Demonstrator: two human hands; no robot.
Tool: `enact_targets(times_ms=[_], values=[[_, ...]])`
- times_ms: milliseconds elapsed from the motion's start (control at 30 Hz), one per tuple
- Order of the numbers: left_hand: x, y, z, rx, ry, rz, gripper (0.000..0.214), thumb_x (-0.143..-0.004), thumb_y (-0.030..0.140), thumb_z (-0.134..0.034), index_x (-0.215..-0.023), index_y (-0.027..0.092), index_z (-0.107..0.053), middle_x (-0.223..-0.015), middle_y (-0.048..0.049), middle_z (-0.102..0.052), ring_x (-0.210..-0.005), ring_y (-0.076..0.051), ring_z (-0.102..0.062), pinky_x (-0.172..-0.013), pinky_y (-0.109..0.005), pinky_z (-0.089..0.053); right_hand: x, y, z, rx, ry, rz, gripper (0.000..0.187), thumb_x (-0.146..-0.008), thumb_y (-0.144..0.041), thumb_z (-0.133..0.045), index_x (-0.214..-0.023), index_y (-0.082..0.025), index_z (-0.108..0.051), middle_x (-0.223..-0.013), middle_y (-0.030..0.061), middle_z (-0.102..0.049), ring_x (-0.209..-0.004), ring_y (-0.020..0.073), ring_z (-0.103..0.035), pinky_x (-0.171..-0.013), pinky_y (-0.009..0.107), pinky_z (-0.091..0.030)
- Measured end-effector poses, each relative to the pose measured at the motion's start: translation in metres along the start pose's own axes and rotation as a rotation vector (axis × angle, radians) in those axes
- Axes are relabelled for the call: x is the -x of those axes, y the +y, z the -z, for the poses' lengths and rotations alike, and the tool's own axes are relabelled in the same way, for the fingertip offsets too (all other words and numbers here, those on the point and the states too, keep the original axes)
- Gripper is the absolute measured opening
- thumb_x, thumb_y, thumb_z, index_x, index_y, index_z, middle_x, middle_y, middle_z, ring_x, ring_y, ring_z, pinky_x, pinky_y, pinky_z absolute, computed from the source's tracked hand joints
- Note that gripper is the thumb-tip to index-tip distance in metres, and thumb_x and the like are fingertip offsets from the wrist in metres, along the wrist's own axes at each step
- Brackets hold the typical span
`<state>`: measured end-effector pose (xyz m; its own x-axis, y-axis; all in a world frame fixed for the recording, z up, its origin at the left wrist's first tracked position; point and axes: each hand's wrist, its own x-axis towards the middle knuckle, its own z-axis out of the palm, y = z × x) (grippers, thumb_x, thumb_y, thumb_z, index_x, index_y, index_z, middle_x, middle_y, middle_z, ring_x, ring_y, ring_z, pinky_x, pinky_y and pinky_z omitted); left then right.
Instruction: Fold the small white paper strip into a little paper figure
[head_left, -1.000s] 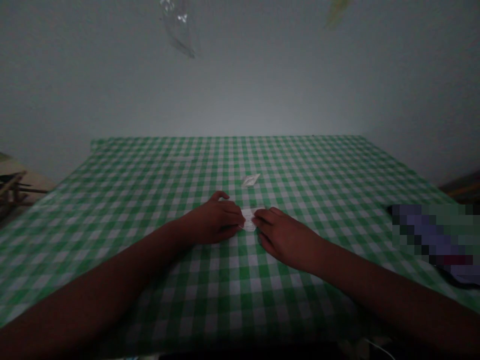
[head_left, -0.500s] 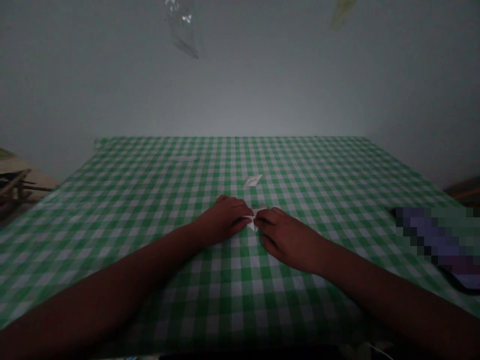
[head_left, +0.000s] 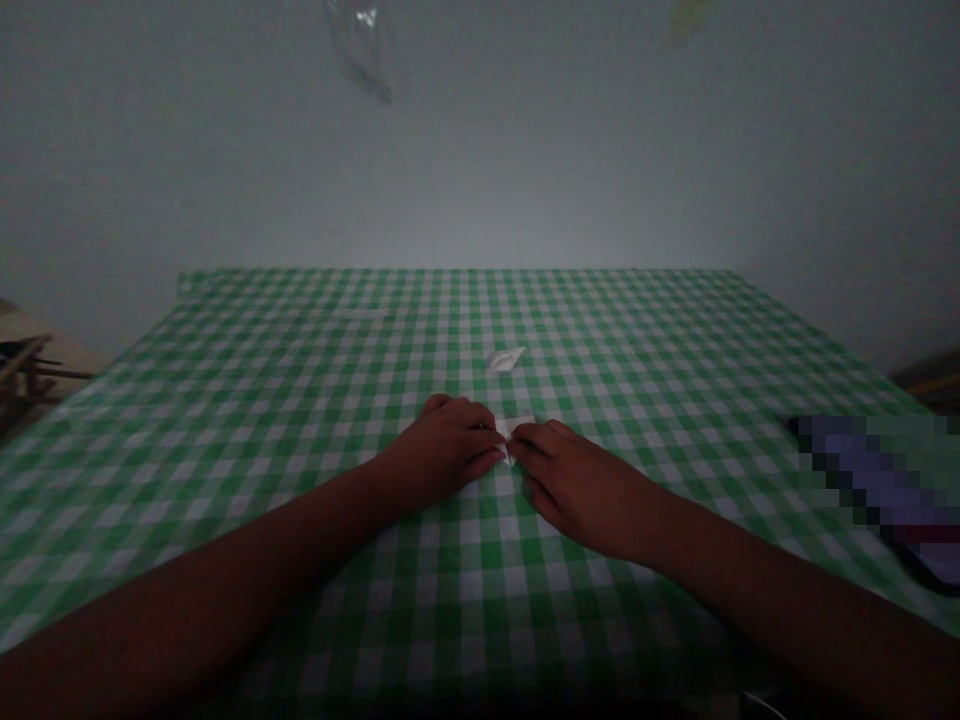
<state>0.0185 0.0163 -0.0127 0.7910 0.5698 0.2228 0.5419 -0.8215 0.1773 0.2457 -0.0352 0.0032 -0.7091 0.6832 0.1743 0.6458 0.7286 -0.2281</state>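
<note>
A small piece of folded white paper (head_left: 506,453) lies on the checked tablecloth between my hands, mostly covered by the fingers. My left hand (head_left: 448,447) is closed on its left side, thumb and fingertips pressed together. From the right, my right hand (head_left: 566,475) pinches the paper's other side, with the fingers bent down onto it. The fingertips of both hands almost meet. Just beyond them rests another small folded white paper (head_left: 507,360), pointed at its ends and touched by neither hand.
A green and white checked tablecloth (head_left: 420,590) covers the table, which reaches to a pale wall (head_left: 480,170). On the right lies a dark-edged flat object (head_left: 855,480), mostly blurred out. A clear plastic bag (head_left: 362,50) hangs on the wall. Wooden furniture (head_left: 30,370) stands at far left.
My left fingers have shifted slightly on the paper, the fingertips now lying over its left part. My right hand keeps its grip, nearly unmoved. The view has tilted a little.
</note>
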Motion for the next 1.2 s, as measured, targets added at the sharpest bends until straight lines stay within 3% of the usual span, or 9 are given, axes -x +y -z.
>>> enact_targets(times_ms=[300, 633, 967, 1200], values=[[0.002, 0.013, -0.002, -0.01, 0.057, 0.121, 0.02, -0.094, 0.034, -0.063, -0.107, 0.021, -0.072, -0.108, -0.0052, -0.068, -0.102, -0.024, -0.057, -0.093, -0.045, -0.037, -0.001, -0.002, -0.001, 0.006, 0.015, 0.015, 0.036, -0.091, -0.014, -0.048, -0.125, -0.008, -0.061, -0.126, 0.0185, -0.06, -0.113, 0.029, -0.054, -0.102, 0.049, -0.048], [0.002, 0.004, -0.009, 0.109, 0.105, 0.131, 0.019, -0.09, 0.035, -0.067, -0.106, 0.026, -0.073, -0.106, -0.005, -0.066, -0.102, -0.024, -0.058, -0.093, -0.045, -0.042, -0.002, 0.004, -0.001, -0.106, 0.026, -0.018, 0.032, -0.093, -0.013, -0.048, -0.123, -0.011, -0.061, -0.125, 0.0157, -0.061, -0.114, 0.0259, -0.056, -0.104, 0.046, -0.047], [0.001, 0.001, -0.009, 0.212, 0.108, 0.163, 0.018, -0.089, 0.032, -0.068, -0.105, 0.026, -0.075, -0.108, -0.0046, -0.065, -0.102, -0.022, -0.06, -0.093, -0.042, -0.045, 0.001, 0.01, 0.003, -0.179, 0.019, 0.006, 0.042, -0.089, -0.004, -0.047, -0.125, -0.017, -0.063, -0.125, 0.0117, -0.064, -0.118, 0.0256, -0.057, -0.103, 0.048, -0.048], [0.0, 0.001, -0.008, 0.241, 0.108, 0.205, 0.016, -0.088, 0.028, -0.068, -0.103, 0.027, -0.075, -0.107, -0.0037, -0.067, -0.102, -0.022, -0.061, -0.095, -0.044, -0.045, 0.0, 0.012, 0.004, -0.108, -0.022, 0.029, 0.039, -0.088, -0.004, -0.05, -0.121, -0.016, -0.068, -0.129, 0.0141, -0.063, -0.12, 0.0271, -0.057, -0.103, 0.047, -0.049]])
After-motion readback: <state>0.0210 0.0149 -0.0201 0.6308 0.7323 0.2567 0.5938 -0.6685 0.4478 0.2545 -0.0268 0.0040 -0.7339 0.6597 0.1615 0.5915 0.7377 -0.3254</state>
